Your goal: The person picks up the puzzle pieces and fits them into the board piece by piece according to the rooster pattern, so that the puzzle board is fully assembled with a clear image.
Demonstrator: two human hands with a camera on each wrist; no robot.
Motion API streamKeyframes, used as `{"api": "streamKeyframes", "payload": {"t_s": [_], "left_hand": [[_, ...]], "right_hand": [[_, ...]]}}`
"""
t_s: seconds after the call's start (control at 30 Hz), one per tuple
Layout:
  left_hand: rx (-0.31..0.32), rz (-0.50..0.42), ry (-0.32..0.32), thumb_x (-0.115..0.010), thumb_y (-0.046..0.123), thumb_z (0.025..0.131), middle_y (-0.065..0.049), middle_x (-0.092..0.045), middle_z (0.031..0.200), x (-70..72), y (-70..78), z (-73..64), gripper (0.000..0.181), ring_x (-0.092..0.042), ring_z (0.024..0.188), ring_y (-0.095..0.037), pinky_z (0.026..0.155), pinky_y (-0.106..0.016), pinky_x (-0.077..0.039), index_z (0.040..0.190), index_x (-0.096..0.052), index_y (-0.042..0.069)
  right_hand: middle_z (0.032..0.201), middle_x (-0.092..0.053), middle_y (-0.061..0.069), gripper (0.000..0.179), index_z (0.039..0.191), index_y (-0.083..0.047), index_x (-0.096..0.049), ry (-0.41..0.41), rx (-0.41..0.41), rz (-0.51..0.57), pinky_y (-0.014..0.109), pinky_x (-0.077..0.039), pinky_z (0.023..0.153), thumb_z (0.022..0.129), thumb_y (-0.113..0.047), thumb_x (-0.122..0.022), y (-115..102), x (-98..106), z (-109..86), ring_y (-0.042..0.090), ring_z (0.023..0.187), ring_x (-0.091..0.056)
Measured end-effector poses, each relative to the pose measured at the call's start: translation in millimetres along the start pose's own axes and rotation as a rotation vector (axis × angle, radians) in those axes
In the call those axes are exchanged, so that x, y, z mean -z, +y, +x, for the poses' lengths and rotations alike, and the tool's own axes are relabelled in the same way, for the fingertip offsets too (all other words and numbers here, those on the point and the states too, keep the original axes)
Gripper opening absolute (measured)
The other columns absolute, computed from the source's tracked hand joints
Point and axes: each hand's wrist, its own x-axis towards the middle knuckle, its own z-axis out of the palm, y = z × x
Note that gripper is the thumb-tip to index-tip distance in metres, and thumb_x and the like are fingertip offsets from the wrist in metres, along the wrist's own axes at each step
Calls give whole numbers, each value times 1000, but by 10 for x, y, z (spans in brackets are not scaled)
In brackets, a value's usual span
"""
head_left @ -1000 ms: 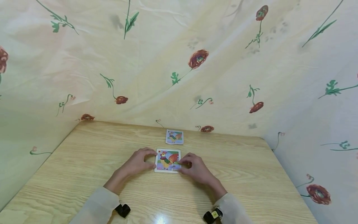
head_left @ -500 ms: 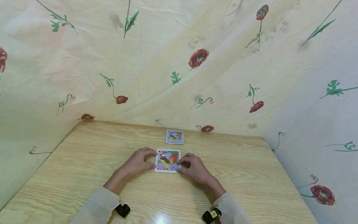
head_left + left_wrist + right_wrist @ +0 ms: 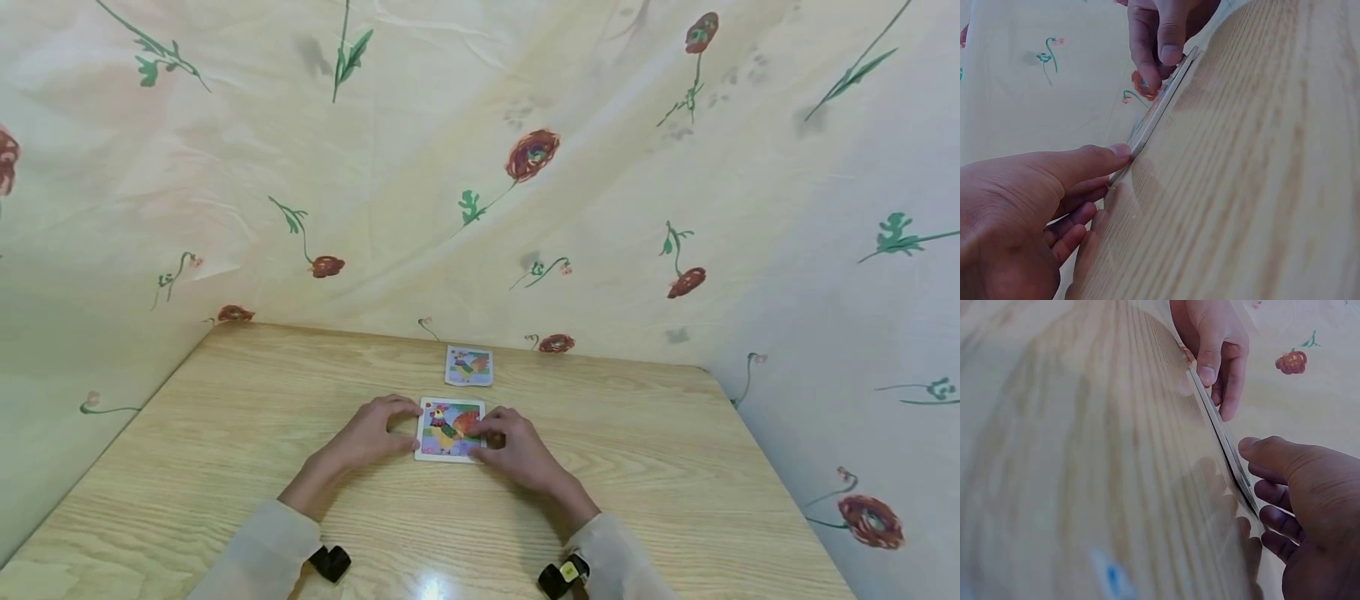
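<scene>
A small square jigsaw puzzle [image 3: 448, 430] with a white border and a colourful rooster picture lies flat on the table. My left hand [image 3: 372, 432] holds its left edge, thumb at the lower corner and a finger at the upper one. In the left wrist view, the thumb [image 3: 1120, 150] lies against the board's rim. My right hand [image 3: 519, 450] is at the right side, its fingertips reaching over the border onto the picture's lower right. Those fingers cover part of the rooster's tail area. The right wrist view shows the right thumb [image 3: 1249, 444] just above the board's edge.
Behind the puzzle lies a paper card [image 3: 469, 367] with the same rooster picture. The wooden table [image 3: 420, 533] meets a flower-patterned cloth [image 3: 405, 208] at the back and sides. A black wrist device [image 3: 330, 563] sits at the left cuff, another [image 3: 562, 575] at the right.
A light gap at the puzzle's lower right closed as the right hand set a piece there. The right fingers then moved slightly left over the picture. The left hand stays put.
</scene>
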Motion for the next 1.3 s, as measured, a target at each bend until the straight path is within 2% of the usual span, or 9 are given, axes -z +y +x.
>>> {"api": "streamKeyframes", "payload": {"t_s": [0.47, 1.1, 1.2, 1.3], "left_hand": [[-5, -13, -3, -81, 22, 89, -6, -60, 145, -9, -8, 27, 45, -46, 144, -38, 118, -62, -37, 132, -70, 15], [-20, 8, -1, -80, 19, 88, -9, -60, 146, -27, 21, 5, 45, -46, 144, -40, 119, -62, -36, 131, -70, 13], [-30, 20, -5, -79, 22, 90, -8, -60, 145, -24, 16, 11, 45, -47, 143, -39, 119, -62, -37, 132, -69, 13], [-48, 62, 9, -78, 28, 92, -9, -60, 145, 3, 53, -1, 47, -48, 142, -40, 117, -63, -37, 135, -67, 11]], "right_hand": [[103, -66, -2, 17, 105, -15, -82, 4, -3, -40, 23, -45, 77, 89, -16, -82, 16, -12, 10, 13, 92, -51], [105, -66, -2, 14, 105, -15, -81, -3, -15, -4, 24, -45, 80, 92, -17, -78, 21, 12, -42, 14, 95, -52], [106, -66, -3, 12, 106, -17, -80, 19, -18, 13, 26, -47, 81, 95, -19, -75, 30, 53, -60, 14, 97, -55], [108, -67, -2, 13, 107, -14, -79, 75, 16, -11, 31, -52, 84, 96, -19, -74, 23, 143, -84, 17, 103, -59]]}}
